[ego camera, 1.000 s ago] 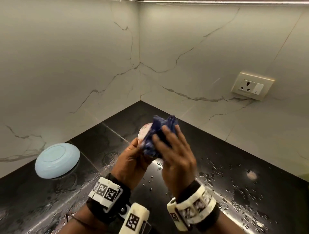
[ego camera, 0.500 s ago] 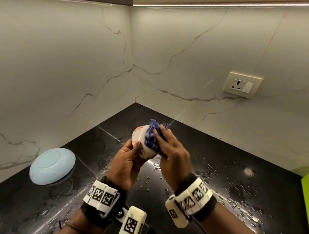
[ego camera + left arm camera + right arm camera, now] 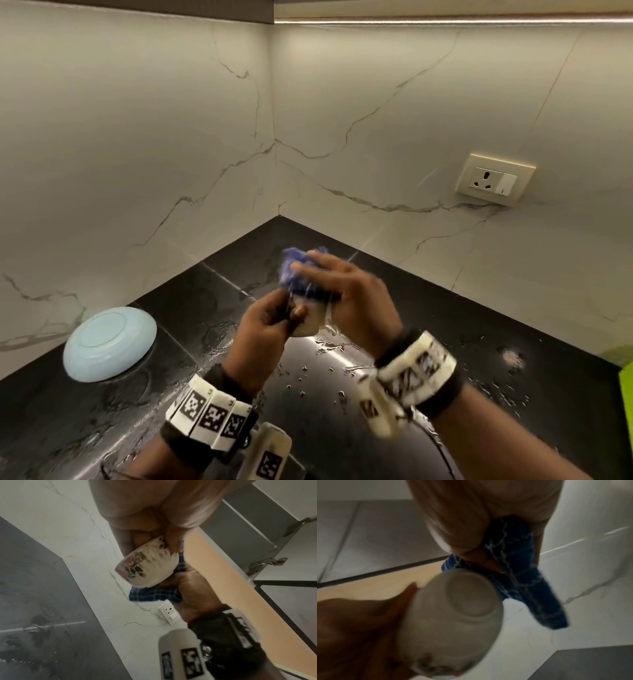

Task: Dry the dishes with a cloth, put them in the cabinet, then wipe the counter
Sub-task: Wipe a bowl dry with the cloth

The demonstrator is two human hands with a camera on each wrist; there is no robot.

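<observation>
A small white cup (image 3: 310, 320) with a rose pattern (image 3: 145, 566) is held above the black counter (image 3: 428, 342) by my left hand (image 3: 274, 318), which grips it by the side. My right hand (image 3: 339, 284) holds a bunched blue checked cloth (image 3: 296, 270) against the cup's top. The right wrist view shows the cup's underside (image 3: 453, 615) with the cloth (image 3: 522, 582) clasped behind it. A pale blue plate (image 3: 109, 342) lies upside down on the counter at the left, near the wall.
Water drops (image 3: 496, 394) are scattered over the counter to the right of my hands. A wall socket (image 3: 495, 180) sits on the right marble wall. An open overhead cabinet (image 3: 257, 534) with hinges shows in the left wrist view. A green edge (image 3: 625, 377) is at far right.
The cup has turned in my left hand while the right hand has swung the cloth across and over its top. The view has tilted up slightly.
</observation>
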